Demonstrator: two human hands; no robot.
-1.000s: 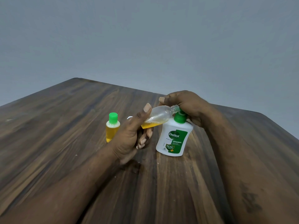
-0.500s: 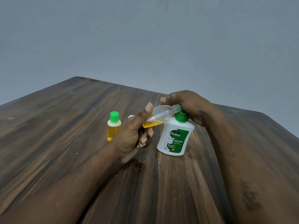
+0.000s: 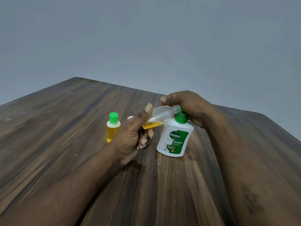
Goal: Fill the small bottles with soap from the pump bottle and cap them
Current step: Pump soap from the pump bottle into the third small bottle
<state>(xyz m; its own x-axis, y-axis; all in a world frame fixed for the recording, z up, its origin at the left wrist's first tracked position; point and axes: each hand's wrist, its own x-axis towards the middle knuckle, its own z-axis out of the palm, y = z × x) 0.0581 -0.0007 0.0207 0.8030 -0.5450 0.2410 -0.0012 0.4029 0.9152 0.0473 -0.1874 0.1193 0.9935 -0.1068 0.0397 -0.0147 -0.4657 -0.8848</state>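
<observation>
Grey wall backs a dark wood table where a person refills small soap bottles. The right hand is curled over the green head of the pump bottle, placed to press it down; the spout is hidden under the fingers. The left hand grips the open bottle between thumb and fingers. It is tilted nearly flat with its neck raised to the pump, apparently so soap runs straight in and pools at the low end. Orange soap covers only that low end, so filling looks far from done. The pump bottle stands on the table, white with a green label reading "Dettol", "ORIGINAL" and "99.99%"; finer print is too small to read. The capped bottle, full of orange soap under a green cap, stands upright just left of the left hand, seemingly set aside as finished. A white piece peeps out behind the left hand, possibly the loose cap, though that cannot be told.
</observation>
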